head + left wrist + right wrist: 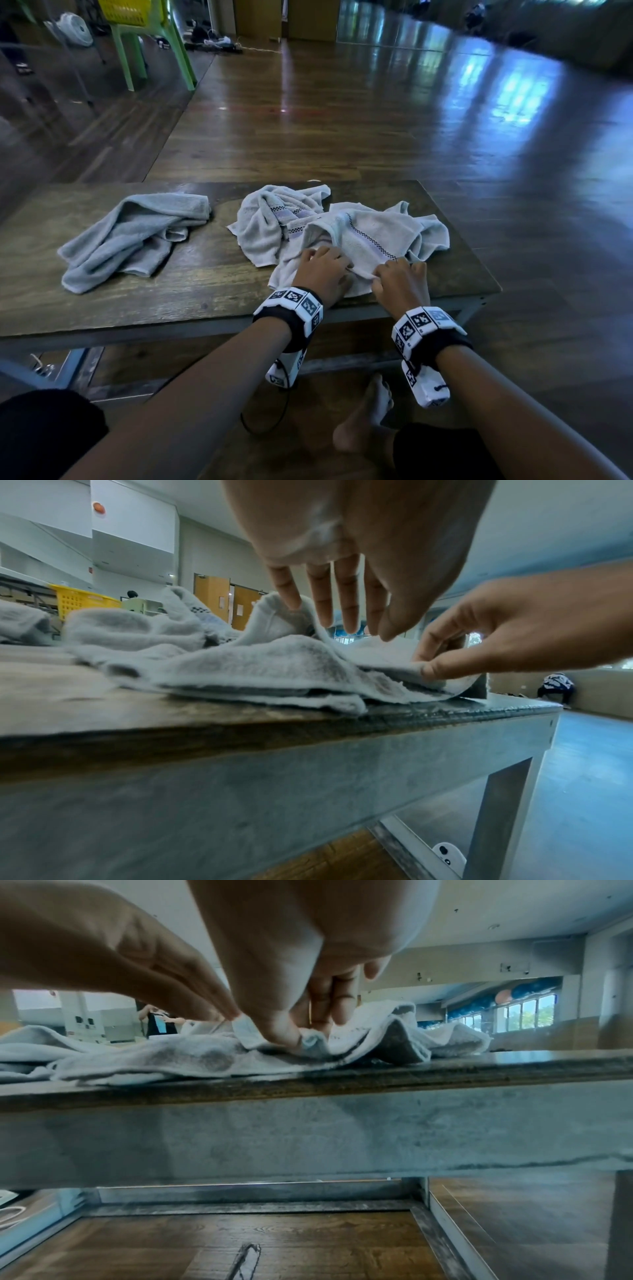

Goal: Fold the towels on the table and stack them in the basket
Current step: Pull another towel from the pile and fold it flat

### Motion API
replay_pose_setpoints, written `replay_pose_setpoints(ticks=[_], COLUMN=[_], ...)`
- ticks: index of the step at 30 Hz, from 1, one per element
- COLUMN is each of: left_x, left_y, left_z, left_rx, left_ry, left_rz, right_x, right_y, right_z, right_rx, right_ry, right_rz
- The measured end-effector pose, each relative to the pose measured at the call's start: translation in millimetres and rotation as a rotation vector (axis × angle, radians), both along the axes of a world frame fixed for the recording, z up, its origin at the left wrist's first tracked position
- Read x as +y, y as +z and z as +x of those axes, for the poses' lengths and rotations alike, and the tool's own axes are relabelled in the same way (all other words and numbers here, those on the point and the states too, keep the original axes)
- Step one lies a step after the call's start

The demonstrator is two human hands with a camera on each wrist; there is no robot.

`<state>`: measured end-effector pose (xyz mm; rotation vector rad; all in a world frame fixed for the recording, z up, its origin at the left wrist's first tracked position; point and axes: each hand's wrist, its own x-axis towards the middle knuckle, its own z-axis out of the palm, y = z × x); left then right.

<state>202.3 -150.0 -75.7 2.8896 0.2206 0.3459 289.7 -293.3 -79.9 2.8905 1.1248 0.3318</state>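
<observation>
A low wooden table point(191, 308) with a grey metal frame holds three crumpled pale towels. The nearest towel point(370, 240), white with a dark checked stripe, lies at the table's near right, about five o'clock on the tabletop, its front edge close to the table's lip. A second striped towel point(270, 222) is bunched just behind it toward twelve o'clock, the two overlapping. A plain grey towel point(130, 236) sits well apart at nine o'clock.

Both hands work on the nearest towel. The right hand point(399, 284) has thumb and fingers curled, pinching a small fold of the towel's near edge; the right wrist view shows the cloth gathered between thumb and fingertips point(291, 1037). The left hand point(323, 270) lies just beside it at the left, fingers fairly straight and pointing down onto the cloth; in the left wrist view its fingers point(322, 607) hang above the fabric with one touching a raised ridge, and whether any of them nips the cloth is hard to tell, though it looks loose and unclenched.

A yellow basket point(125, 12) rests on a green chair point(150, 51) far off at eleven o'clock on the wooden floor point(342, 120). A bare foot point(363, 421) shows beneath the table edge.
</observation>
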Motion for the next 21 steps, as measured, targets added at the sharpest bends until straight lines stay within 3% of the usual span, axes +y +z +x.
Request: replay_pose_setpoints(ticks=[8, 12, 15, 21], left_x=[-7, 6, 24, 52], left_y=[10, 21, 27, 33], left_z=[18, 19, 17, 7], left_rx=[-0.078, -0.091, -0.066, 0.004], left_ry=[-0.002, 0.025, 0.049, 0.095], left_rz=[0.009, 0.034, 0.154, 0.221], right_x=[-15, -34, -52, -86], right_y=[28, 40, 51, 71], right_z=[3, 18, 27, 45], right_rx=[-0.031, -0.034, -0.099, -0.105], right_ry=[0.218, 0.305, 0.353, 0.277], right_rz=[0.321, 0.296, 0.304, 0.279])
